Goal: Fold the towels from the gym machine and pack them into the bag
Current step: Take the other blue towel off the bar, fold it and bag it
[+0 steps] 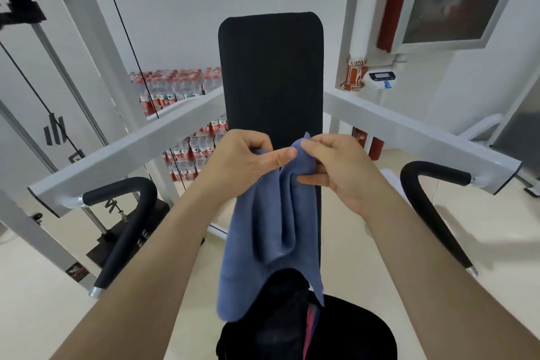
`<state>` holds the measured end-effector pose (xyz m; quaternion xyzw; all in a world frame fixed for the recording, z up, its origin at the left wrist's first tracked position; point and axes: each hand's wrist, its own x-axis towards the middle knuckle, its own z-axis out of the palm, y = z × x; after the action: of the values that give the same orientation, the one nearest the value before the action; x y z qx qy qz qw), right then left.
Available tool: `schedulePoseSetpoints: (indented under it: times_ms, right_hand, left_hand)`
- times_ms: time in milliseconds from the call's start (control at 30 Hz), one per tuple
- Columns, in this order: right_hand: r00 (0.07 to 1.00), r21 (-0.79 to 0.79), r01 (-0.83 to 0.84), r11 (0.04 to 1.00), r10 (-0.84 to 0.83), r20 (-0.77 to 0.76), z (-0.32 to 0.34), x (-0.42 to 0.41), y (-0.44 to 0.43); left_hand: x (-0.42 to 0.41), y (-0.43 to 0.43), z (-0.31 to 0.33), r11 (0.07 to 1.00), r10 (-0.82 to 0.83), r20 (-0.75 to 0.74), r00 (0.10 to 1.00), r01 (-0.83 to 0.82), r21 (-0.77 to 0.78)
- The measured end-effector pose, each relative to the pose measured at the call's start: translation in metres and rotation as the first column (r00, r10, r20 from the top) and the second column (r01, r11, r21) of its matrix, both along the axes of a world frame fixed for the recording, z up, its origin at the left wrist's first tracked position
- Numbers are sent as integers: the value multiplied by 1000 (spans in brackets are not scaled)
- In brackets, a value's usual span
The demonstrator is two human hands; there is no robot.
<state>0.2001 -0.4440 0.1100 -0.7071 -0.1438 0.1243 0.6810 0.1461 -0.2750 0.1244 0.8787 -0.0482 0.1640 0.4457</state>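
Both hands pinching a blue towel's [264, 225] top edge, left hand [248, 159] and right hand [340, 168] fingers curling on it, towel hanging above an open black bag [359, 330]

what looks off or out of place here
Nothing spilled or broken. The blue towel, pinched by the left hand and right hand, hangs bunched and lopsided over the black bag, with a tuft sticking up at its top corner.
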Motion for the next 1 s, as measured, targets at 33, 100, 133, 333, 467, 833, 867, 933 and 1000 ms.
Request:
schedulePoseSetpoints:
  times_ms: [33,100,133,333,467,833,867,933,1000]
  right_hand:
    - [999,-12,15,1000,-14,40,2,-5,1]
    - [993,-32,45,998,-41,109,6,-15,2]
    - [988,-44,62,997,-55,147,7,-19,1]
    - [860,-155,239,959,-135,492,3,-18,-12]
    - [820,-128,360,924,-249,515,12,0,-34]
    - [839,-99,357,929,-273,471,17,23,-53]
    - [861,-73,324,943,-262,437,19,22,-55]
    - [866,-59,301,952,-247,435,21,20,-57]
    - [843,-43,339,940,-283,457,24,22,-58]
  left_hand:
    - [0,-4,1,1000,-9,16,1000,9,7]
    - [2,-10,2,1000,-25,29,999,25,-17]
    - [2,-12,3,996,-57,15,998,58,-63]
    - [-5,4,7,972,-212,-204,956,184,-147]
    - [-13,40,-27,972,25,-453,891,83,218]
    - [-26,67,-77,963,200,-422,884,-257,-81]
    - [-27,68,-74,945,182,-383,906,-268,-186]
    - [-29,70,-70,917,143,-288,947,-236,-321]
    - [-33,76,-67,933,82,-243,967,-160,-323]
